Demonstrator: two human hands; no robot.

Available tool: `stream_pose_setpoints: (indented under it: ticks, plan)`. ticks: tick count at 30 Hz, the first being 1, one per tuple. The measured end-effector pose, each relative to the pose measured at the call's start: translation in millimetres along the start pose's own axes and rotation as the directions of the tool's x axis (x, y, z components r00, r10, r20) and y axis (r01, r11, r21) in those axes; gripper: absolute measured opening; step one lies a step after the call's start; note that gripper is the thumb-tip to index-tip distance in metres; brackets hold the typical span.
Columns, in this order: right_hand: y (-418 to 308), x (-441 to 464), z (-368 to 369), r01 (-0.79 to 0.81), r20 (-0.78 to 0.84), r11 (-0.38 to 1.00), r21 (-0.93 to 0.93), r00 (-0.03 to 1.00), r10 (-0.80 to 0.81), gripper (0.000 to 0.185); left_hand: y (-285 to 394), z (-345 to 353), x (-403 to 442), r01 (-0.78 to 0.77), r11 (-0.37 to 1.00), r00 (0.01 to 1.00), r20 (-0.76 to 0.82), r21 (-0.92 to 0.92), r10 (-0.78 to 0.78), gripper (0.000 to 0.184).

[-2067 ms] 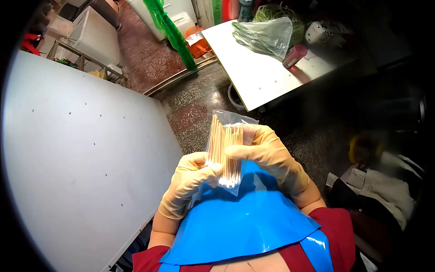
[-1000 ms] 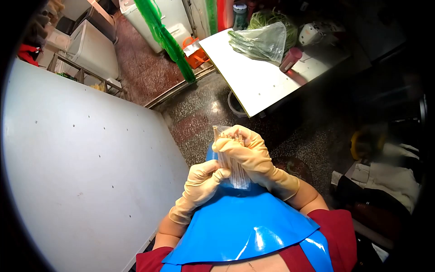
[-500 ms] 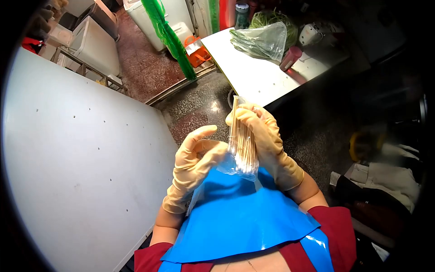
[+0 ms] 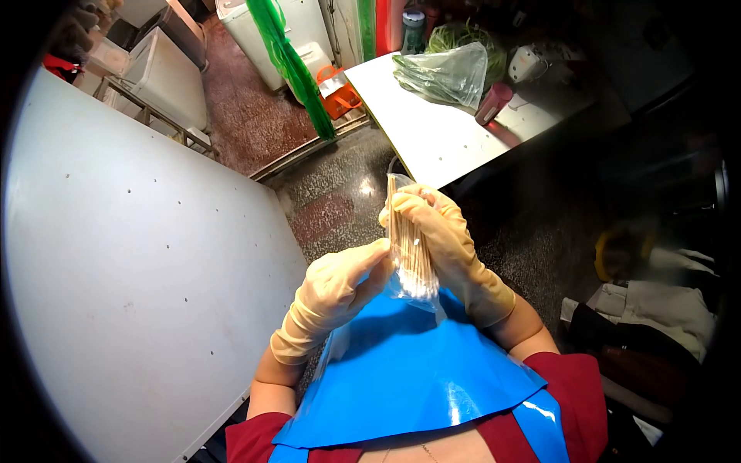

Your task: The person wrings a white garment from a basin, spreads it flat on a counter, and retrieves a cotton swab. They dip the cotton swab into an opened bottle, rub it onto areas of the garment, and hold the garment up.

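Observation:
A clear plastic bag of cotton swabs [image 4: 413,266] is held up in front of my blue apron, with the wooden sticks upward and the white tips toward me. My right hand [image 4: 440,231], in a pale yellow rubber glove, is wrapped round the bag's right side and upper part. On the other side, my left hand [image 4: 343,284], gloved alike, has its thumb and fingers pinched together at the bag's left edge. Part of the left fingertips is hidden behind the hand and the plastic. The bag's lower end hangs loose over the apron [image 4: 432,363].
A white panel [image 4: 147,255] stretches along my left. Ahead on the right, a white table [image 4: 432,139] bears a plastic bag of green vegetables [image 4: 448,73] and a pinkish cup [image 4: 494,102]. Beyond the doorway stand white bins [image 4: 166,77]; folded cloth [image 4: 656,305] lies at right.
My left hand has gone from spread fingers beside the bag to a pinch at its left edge. The bag and my right hand have shifted slightly left and down.

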State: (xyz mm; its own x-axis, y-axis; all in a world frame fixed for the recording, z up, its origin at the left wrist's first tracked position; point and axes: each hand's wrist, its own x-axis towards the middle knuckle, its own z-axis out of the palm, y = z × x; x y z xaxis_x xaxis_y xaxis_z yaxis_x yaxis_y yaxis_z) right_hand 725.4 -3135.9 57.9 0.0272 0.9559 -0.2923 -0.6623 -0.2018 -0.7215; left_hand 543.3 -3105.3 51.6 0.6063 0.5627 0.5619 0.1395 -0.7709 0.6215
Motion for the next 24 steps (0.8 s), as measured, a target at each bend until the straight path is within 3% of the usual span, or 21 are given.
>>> stream_pose_setpoints:
  ticks: [3, 9, 11, 12, 13, 14, 15, 16, 19, 20, 21, 22, 24]
  plan:
    - [5.7, -1.2, -3.0, -0.018, 0.010, 0.999, 0.037, 1.000, 0.018, 0.011, -4.8, 0.9, -2.8, -0.052, 0.998, 0.999, 0.005, 0.047, 0.051, 0.034]
    - [7.5, -4.1, -5.4, -0.110, 0.053, 0.994, 0.008, 0.993, 0.109, 0.013, -10.7, 4.9, -5.6, -0.083, 0.996, 0.996, -0.032, -0.036, 0.082, 0.040]
    - [8.0, -6.4, -6.3, -0.135, 0.064, 0.991, 0.015, 0.989, 0.134, 0.012, -8.4, 2.5, -6.2, 0.001, 1.000, 0.998, 0.055, -0.029, 0.000, 0.038]
    - [9.0, -8.6, -6.3, -0.159, 0.073, 0.987, 0.025, 0.985, 0.157, 0.012, -22.1, 4.1, -14.7, 0.002, 0.999, 0.999, 0.033, -0.039, -0.001, 0.036]
    - [10.9, -14.3, -0.7, -0.181, 0.140, 0.977, -0.109, 0.971, 0.195, 0.011, -37.1, 5.7, -22.1, 0.001, 0.999, 1.000, 0.010, -0.050, 0.000, 0.034]
    - [19.0, -18.8, -1.5, -0.204, 0.178, 0.971, -0.125, 0.958, 0.224, 0.012, -42.4, 5.2, -15.8, 0.048, 0.998, 0.994, -0.093, -0.044, -0.052, 0.033]
    - [31.4, -23.5, -3.1, -0.225, 0.212, 0.965, -0.137, 0.945, 0.250, 0.012, -52.2, 7.0, -16.7, 0.208, 0.959, 0.969, -0.093, -0.193, -0.229, 0.034]
    - [41.9, -27.5, 3.8, -0.258, 0.213, 0.954, -0.151, 0.934, 0.286, 0.013, -51.7, 5.8, -17.8, 0.194, 0.941, 0.967, -0.109, -0.277, -0.232, 0.036]
    - [31.0, -18.3, 9.4, -0.054, 0.278, 0.980, -0.193, 0.954, 0.108, 0.011, -44.2, -1.5, -12.6, 0.205, 0.891, 0.926, -0.215, -0.405, -0.310, 0.038]
    - [21.1, -17.7, 13.6, -0.113, 0.233, 0.979, -0.170, 0.961, 0.152, 0.013, -37.1, -4.0, -7.2, 0.234, 0.793, 0.878, -0.228, -0.563, -0.421, 0.037]
    - [22.2, -13.3, 10.4, -0.049, 0.221, 0.970, -0.238, 0.970, 0.103, 0.014, -32.3, -7.4, 0.8, 0.231, 0.671, 0.827, -0.222, -0.705, -0.517, 0.036]
    - [16.6, -12.3, 11.8, -0.025, 0.221, 0.959, -0.282, 0.971, 0.090, 0.014, -31.7, -12.6, 3.5, 0.273, 0.663, 0.817, -0.195, -0.697, -0.542, 0.034]
    - [8.8, -11.4, 11.2, -0.001, 0.223, 0.944, -0.331, 0.971, 0.080, 0.014, -31.5, -20.2, 7.6, 0.375, 0.520, 0.800, -0.016, -0.767, -0.600, 0.033]
